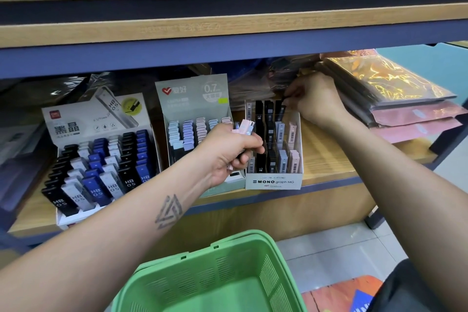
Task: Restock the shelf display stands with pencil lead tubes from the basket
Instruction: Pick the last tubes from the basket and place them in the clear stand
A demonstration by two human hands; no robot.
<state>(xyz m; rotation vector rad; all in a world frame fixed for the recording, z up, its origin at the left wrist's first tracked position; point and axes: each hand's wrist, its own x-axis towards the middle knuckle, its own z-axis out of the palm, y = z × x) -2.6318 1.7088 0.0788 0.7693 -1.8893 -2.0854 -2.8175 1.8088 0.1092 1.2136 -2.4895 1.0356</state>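
My left hand (229, 152) grips a small bunch of lead tubes (244, 127), pink and pale ones showing above the fist, in front of the white MONO graph MG stand (274, 182). My right hand (314, 99) reaches to the back row of that stand and pinches a black lead tube (283, 106) at its top. The stand holds rows of black, grey and pink tubes. The green basket (202, 273) sits below at the bottom; its visible inside looks bare.
Two more stands sit on the wooden shelf (326, 159): a grey-green 0.7 stand (195, 99) with pastel tubes and a white HB 0.5 stand (96, 121) with black, blue and white tubes. Wrapped folders (395, 94) are stacked at the right. An upper shelf edge (228, 30) overhangs.
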